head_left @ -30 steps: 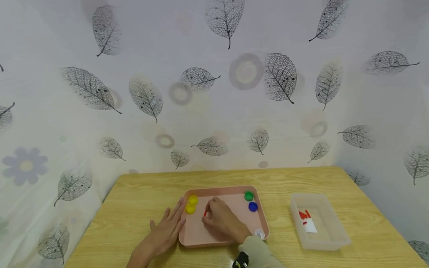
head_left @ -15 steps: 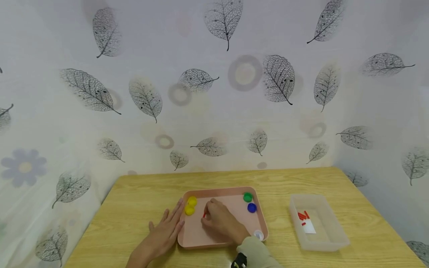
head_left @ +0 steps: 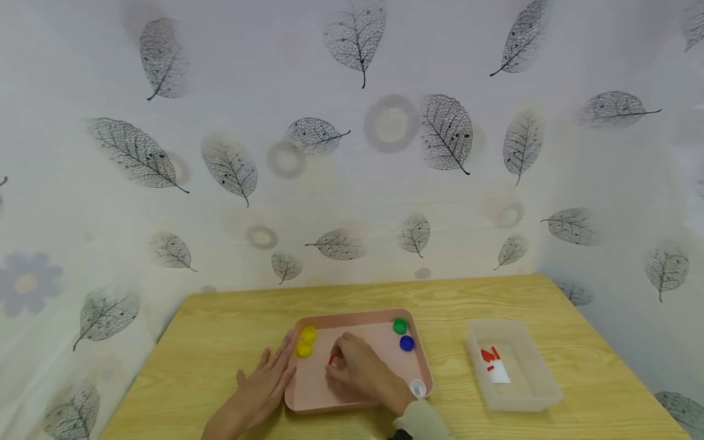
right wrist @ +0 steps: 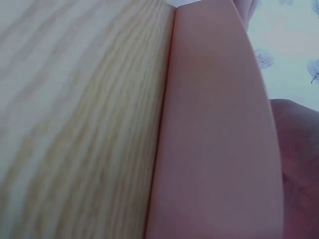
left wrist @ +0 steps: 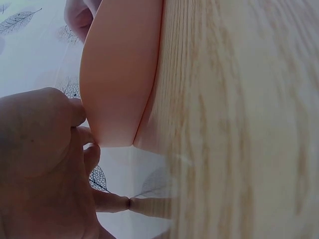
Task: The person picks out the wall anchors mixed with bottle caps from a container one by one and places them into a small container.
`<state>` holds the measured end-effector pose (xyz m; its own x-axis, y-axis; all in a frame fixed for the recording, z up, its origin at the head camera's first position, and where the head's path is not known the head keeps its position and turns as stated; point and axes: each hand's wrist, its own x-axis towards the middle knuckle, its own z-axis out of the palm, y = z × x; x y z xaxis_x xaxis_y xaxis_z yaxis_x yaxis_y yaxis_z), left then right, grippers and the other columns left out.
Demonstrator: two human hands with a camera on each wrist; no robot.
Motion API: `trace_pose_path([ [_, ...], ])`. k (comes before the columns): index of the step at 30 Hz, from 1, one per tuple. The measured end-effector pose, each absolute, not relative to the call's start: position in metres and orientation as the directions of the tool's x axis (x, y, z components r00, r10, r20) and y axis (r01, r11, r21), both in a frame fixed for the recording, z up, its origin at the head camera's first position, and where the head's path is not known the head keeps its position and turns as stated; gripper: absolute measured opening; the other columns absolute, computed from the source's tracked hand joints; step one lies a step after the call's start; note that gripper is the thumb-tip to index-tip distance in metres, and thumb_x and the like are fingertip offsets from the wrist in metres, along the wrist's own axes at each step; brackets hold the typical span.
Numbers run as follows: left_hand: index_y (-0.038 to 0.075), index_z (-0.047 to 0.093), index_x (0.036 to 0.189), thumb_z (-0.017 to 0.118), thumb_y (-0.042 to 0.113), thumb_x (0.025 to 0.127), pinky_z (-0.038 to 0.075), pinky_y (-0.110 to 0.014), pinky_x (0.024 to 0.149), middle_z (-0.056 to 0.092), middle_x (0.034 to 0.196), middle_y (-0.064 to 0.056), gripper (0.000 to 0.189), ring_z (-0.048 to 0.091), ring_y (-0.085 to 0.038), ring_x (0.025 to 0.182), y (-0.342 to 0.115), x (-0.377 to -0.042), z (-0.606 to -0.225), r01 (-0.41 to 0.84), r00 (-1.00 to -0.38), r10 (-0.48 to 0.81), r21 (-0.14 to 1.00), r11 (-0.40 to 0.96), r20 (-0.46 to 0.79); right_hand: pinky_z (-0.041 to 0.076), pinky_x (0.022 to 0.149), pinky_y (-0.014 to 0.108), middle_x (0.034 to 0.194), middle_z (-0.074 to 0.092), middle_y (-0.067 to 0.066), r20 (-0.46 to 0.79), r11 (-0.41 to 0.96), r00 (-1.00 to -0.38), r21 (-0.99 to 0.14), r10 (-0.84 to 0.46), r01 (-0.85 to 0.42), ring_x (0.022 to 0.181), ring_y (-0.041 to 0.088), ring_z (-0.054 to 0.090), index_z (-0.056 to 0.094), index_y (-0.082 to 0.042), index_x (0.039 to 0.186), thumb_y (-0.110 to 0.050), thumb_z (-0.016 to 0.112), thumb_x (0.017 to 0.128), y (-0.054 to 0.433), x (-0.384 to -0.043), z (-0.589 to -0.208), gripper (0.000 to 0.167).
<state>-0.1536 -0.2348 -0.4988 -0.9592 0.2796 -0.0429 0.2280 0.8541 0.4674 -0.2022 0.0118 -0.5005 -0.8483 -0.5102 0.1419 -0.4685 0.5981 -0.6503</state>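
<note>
A pink tray [head_left: 308, 385] lies on the wooden table. My left hand [head_left: 258, 388] rests on its left side with fingers straight, the fingertips touching the rim; in the left wrist view this hand [left wrist: 42, 164] lies beside the tray wall [left wrist: 119, 74]. Over the middle of the tray, my right hand [head_left: 360, 370] pinches a small red stick [head_left: 331, 360] between thumb and fingers. The stick's lower end is partly hidden. In the right wrist view the tray wall [right wrist: 214, 129] covers the fingertips of the right hand [right wrist: 299, 149].
Two yellow round pieces [head_left: 305, 342] sit at the tray's upper left. Green [head_left: 400, 326] and blue [head_left: 407, 343] round pieces are at its right, a whitish one [head_left: 418, 388] in the lower right corner. A translucent box [head_left: 541, 391] holds several red pieces [head_left: 487, 355] and a white card [head_left: 500, 373].
The head view has shifted slightly, so everything sits further left. Both hands keep nearly the same places at the tray, and the right still pinches the red stick.
</note>
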Motion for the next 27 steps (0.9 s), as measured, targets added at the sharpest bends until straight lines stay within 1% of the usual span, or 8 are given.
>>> trace_pose_path([
  [8, 0.027, 0.012, 0.167, 0.029, 0.043, 0.113, 0.005, -0.094, 0.09, 0.009, 0.171, 0.005, 0.058, 0.021, -0.056, 0.147, -0.235, -0.154, -0.497, 0.244, -0.956, 0.292, 0.463, 0.852, -0.033, 0.052, 0.076, 0.021, 0.096, 0.059, -0.004, 0.186, 0.576, -0.852, -0.664, -0.49, -0.477, 0.083, 0.006, 0.055, 0.066, -0.014, 0.096, -0.017, 0.077, 0.091, 0.025, -0.192, -0.49, 0.012],
  [11, 0.026, 0.012, 0.167, 0.029, 0.043, 0.114, 0.005, -0.094, 0.089, 0.009, 0.171, 0.003, 0.058, 0.021, -0.058, 0.147, -0.236, -0.154, -0.497, 0.247, -0.956, 0.293, 0.465, 0.85, -0.03, 0.052, 0.076, 0.021, 0.096, 0.058, -0.004, 0.196, 0.574, -0.851, -0.663, -0.487, -0.481, 0.084, 0.007, 0.056, 0.066, -0.014, 0.097, -0.018, 0.076, 0.092, 0.03, -0.189, -0.487, 0.012],
  [15, 0.026, 0.012, 0.167, 0.029, 0.042, 0.114, 0.004, -0.094, 0.09, 0.009, 0.171, 0.004, 0.058, 0.02, -0.058, 0.147, -0.237, -0.153, -0.496, 0.242, -0.957, 0.288, 0.471, 0.849, -0.028, 0.052, 0.076, 0.021, 0.097, 0.058, -0.004, 0.228, 0.564, -0.843, -0.655, -0.487, -0.503, 0.084, 0.007, 0.054, 0.066, -0.014, 0.097, -0.018, 0.075, 0.093, 0.037, -0.184, -0.483, 0.011],
  [22, 0.026, 0.012, 0.167, 0.029, 0.041, 0.114, 0.003, -0.094, 0.09, 0.008, 0.171, 0.003, 0.058, 0.018, -0.058, 0.147, -0.237, -0.152, -0.494, 0.244, -0.954, 0.297, 0.482, 0.842, -0.037, 0.053, 0.075, 0.022, 0.098, 0.059, 0.0, 0.313, 0.52, -0.822, -0.654, -0.475, -0.549, 0.085, 0.01, 0.056, 0.066, -0.01, 0.1, -0.015, 0.075, 0.093, 0.055, -0.173, -0.477, 0.012],
  [27, 0.027, 0.011, 0.167, 0.029, 0.042, 0.114, 0.004, -0.094, 0.09, 0.008, 0.171, 0.004, 0.058, 0.019, -0.058, 0.147, -0.235, -0.153, -0.496, 0.242, -0.954, 0.298, 0.477, 0.845, -0.045, 0.052, 0.071, 0.021, 0.094, 0.059, 0.001, 0.402, 0.513, -0.796, -0.613, -0.452, -0.601, 0.082, 0.011, 0.057, 0.065, -0.009, 0.097, -0.012, 0.077, 0.09, 0.068, -0.166, -0.478, 0.015],
])
